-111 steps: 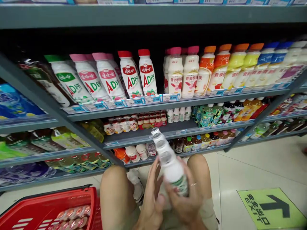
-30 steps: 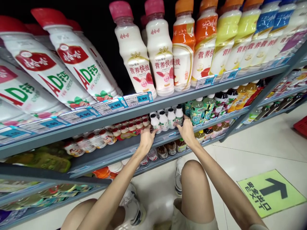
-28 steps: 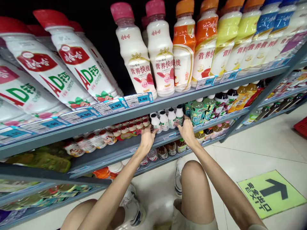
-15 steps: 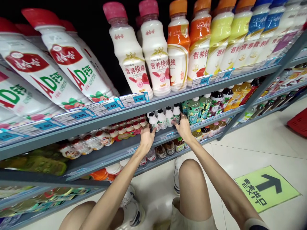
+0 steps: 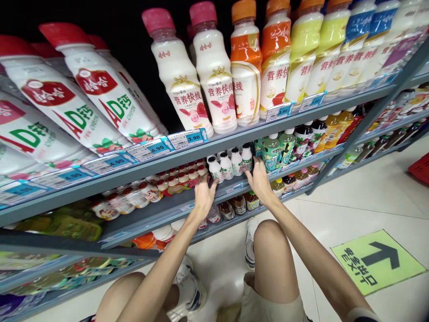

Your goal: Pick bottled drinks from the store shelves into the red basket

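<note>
A row of small white drink bottles (image 5: 225, 166) with dark caps stands upright on the middle shelf. At its left end my left hand (image 5: 203, 196) grips the pack, the thumb along the front of the end bottle. My right hand (image 5: 258, 180) clasps the opposite end, its thumb against the last white bottle and its fingers reaching back beside it. The fingers' far parts are hidden behind the bottles. Close to the right hand stand green-labelled bottles (image 5: 271, 153); red-capped small bottles (image 5: 182, 176) are left of the left hand.
Above, the upper shelf edge (image 5: 221, 142) overhangs my hands and carries large white bottles (image 5: 217, 85) with pink caps. More bottles (image 5: 239, 205) line the bottom shelf. My knees (image 5: 273, 243) are bent before the shelves. A green arrow sign (image 5: 380, 261) lies on the floor.
The camera view has shifted slightly. Both hands keep their places at the two ends of the small white bottles, which show no clear movement along the shelf.
</note>
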Available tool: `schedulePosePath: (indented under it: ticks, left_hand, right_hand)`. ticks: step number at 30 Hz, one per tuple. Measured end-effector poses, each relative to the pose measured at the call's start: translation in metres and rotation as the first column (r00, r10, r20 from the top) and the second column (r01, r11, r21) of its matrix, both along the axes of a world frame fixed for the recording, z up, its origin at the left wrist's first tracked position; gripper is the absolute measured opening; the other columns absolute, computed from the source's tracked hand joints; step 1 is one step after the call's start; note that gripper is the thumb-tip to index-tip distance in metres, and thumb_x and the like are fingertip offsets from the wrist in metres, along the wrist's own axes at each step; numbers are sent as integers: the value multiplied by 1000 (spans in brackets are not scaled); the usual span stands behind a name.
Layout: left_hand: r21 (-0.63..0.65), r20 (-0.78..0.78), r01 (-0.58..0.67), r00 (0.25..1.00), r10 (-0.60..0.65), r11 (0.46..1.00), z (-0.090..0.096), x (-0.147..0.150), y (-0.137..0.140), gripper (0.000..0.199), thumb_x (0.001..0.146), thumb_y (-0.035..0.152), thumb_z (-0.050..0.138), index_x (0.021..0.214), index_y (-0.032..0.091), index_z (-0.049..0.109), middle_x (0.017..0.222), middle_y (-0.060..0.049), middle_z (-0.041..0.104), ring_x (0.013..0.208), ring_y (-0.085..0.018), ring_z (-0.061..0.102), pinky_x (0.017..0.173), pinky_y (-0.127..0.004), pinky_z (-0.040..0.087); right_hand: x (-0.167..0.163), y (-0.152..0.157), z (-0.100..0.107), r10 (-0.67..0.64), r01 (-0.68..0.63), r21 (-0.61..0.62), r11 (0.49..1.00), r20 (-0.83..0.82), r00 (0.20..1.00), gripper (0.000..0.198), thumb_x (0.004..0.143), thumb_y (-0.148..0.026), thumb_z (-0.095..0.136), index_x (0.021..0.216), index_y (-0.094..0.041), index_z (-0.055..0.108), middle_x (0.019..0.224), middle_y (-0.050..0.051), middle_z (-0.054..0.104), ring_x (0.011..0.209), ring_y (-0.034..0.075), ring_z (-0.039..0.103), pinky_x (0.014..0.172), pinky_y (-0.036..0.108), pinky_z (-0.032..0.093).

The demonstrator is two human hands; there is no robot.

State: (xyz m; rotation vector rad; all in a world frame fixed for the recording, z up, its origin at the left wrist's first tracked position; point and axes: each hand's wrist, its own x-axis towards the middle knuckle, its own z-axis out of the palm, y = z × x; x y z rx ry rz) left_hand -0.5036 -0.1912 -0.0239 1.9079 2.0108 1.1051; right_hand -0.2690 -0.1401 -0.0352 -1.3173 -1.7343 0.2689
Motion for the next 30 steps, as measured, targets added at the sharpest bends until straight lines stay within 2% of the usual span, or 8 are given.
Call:
schedulePosePath:
  ticks: [3,5,6,9,13,17,23,30]
  left_hand:
    - [63,-75,139,988,-134,988,-3,5,-21,21,101,30,67,117,19,75,123,-14,72,117,-30,68,107,-41,53]
    - [23,-80,237,969,-235,971,-8,11,-27,13,101,26,67,107,20,77,114,-11,73,111,-27,69,104,-38,53]
    - [-5,-65,257,964,-256,967,-10,14,-27,12,100,24,67,103,20,77,109,-9,74,107,-26,70,102,-37,54]
    - [-67,-30,238,970,-241,969,-12,19,-20,16,101,20,62,95,20,76,103,-8,75,97,-24,71,95,-35,54]
    - [-108,12,243,970,-243,964,-7,20,-12,16,99,18,64,90,19,77,98,-7,78,90,-23,70,88,-33,53]
    - [-105,15,242,970,-242,964,-6,18,-11,16,98,19,65,89,20,78,96,-6,79,90,-23,70,87,-33,53]
    - [-88,38,282,959,-280,955,-9,15,-12,18,100,22,65,95,21,82,102,-6,81,94,-23,73,90,-33,54]
    - [-139,-63,224,970,-234,965,-1,20,-13,19,100,25,65,102,26,84,109,-5,82,99,-26,75,88,-33,54]
  right_hand:
    - [14,-20,-8,229,-230,53,972,23,973,33,109,-33,49,136,-20,63,132,16,63,124,30,62,111,47,51]
    - [19,-24,-14,353,-355,16,935,84,932,25,107,-32,55,125,-22,68,123,12,68,116,30,63,108,47,51]
    - [20,-23,-17,375,-376,-5,926,107,921,21,106,-31,58,120,-22,70,120,11,71,114,30,62,107,48,51]
    - [16,-14,-18,375,-373,-41,927,131,918,11,104,-25,61,104,-21,71,109,8,75,106,29,61,102,45,49]
    - [11,-7,-9,401,-393,-79,916,203,893,7,103,-20,63,98,-22,68,103,6,75,101,27,59,97,41,46]
    - [13,-8,-4,416,-410,-83,908,267,869,11,105,-21,59,97,-22,66,101,6,73,100,26,57,94,39,43]
    - [14,-8,-9,433,-440,-48,897,307,848,18,109,-24,49,100,-21,65,103,8,72,101,27,56,94,41,42]
    - [18,-6,-6,455,-455,-82,887,329,828,24,110,-29,44,103,-23,67,103,10,72,101,29,57,96,43,45]
